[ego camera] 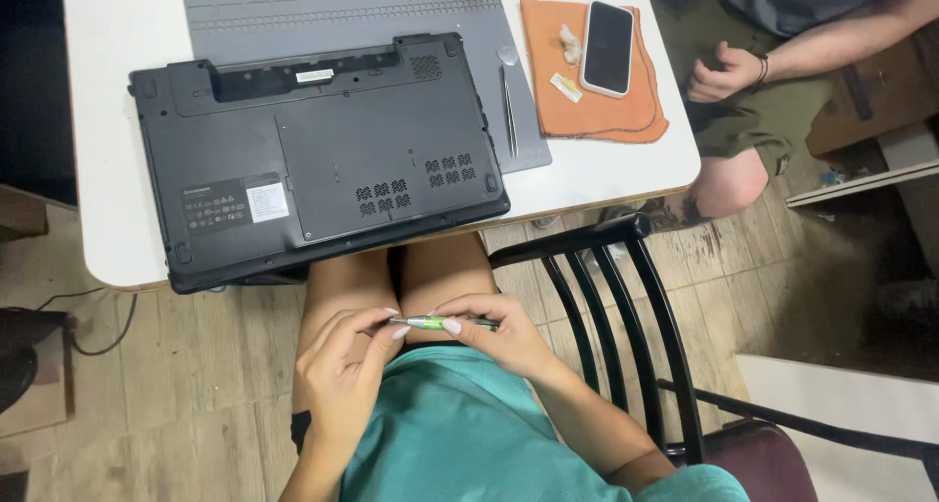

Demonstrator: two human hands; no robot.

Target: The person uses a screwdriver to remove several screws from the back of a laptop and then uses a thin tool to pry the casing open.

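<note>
Item: screwdriver [442, 322], slim, green and silver, held level above the person's lap at lower centre of the frame. Left hand [344, 370] pinches the tip end between thumb and forefinger; right hand [504, 336] is closed around the handle end. Both grips are shut on the tool; whether a bit is being fitted or turned cannot be told.

Item: laptop [318, 160], black, lying bottom-up at centre left, its near edge overhanging the tabletop [108, 238]. The long battery bay along its far edge looks empty. The large access panel is still in place; screw heads are too small to read. Judged stage: early, with the case unopened and the driver not yet at the laptop.

Item: grey work mat [342, 13], partly under the laptop, upper centre.

Item: tweezers [509, 106], on the mat just right of the laptop, with a small pick above them.

Item: orange cloth [626, 121], upper right, carrying a phone [607, 47] face-up and small pale scraps.

Item: black chair [626, 306], right of the lap.

Item: another person's hand [722, 72], upper right, loosely curled and clear of the tabletop.
</note>
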